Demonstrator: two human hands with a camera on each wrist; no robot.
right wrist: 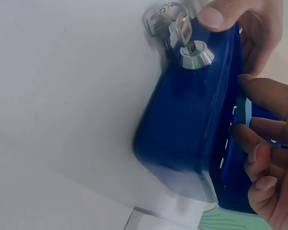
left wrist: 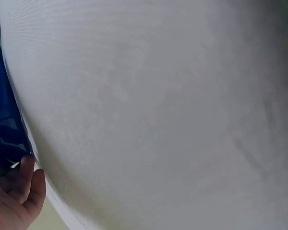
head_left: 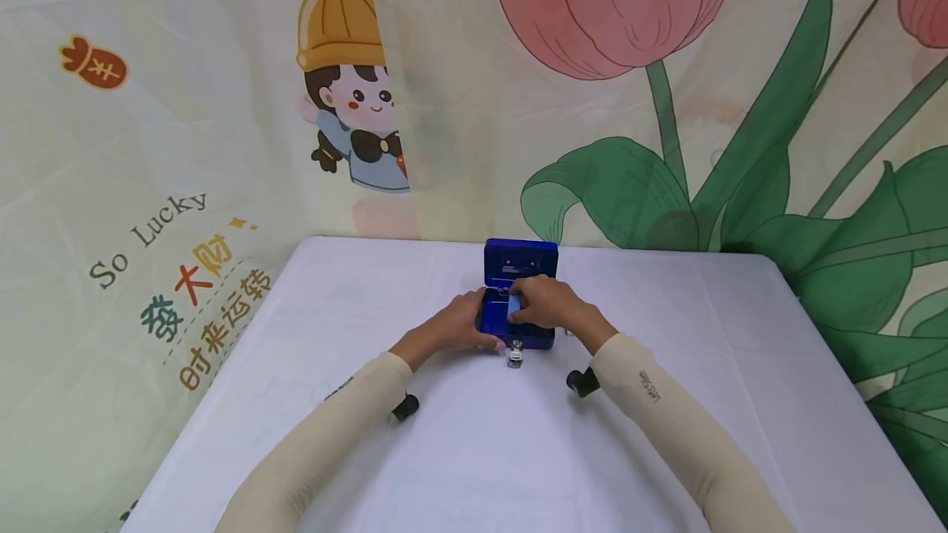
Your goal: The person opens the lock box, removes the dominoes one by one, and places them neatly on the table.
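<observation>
I pinch a pale-blue piece [right wrist: 245,109] with my right hand [right wrist: 278,151] at the open top of the blue box [right wrist: 177,120]; my left hand [right wrist: 255,24] grips the box, thumb [right wrist: 212,18] near the lock [right wrist: 198,58]. A key [right wrist: 187,31] sits in the lock, on a ring [right wrist: 173,4]

Left wrist view: blue cash box [left wrist: 4,110] runs off the left edge, so we only get part of it; left hand [left wrist: 12,196] clipped at left and bottom. Head view: right hand [head_left: 546,301] covers part of the box interior and of the light blue piece [head_left: 514,304] it pinches; we can't tell what that piece is. Marks inside the lid [head_left: 521,256] too small for us to read. Right wrist view: right hand cut by the right edge; pale flat shape [right wrist: 163,222] cut at the bottom, we can't identify it.
</observation>
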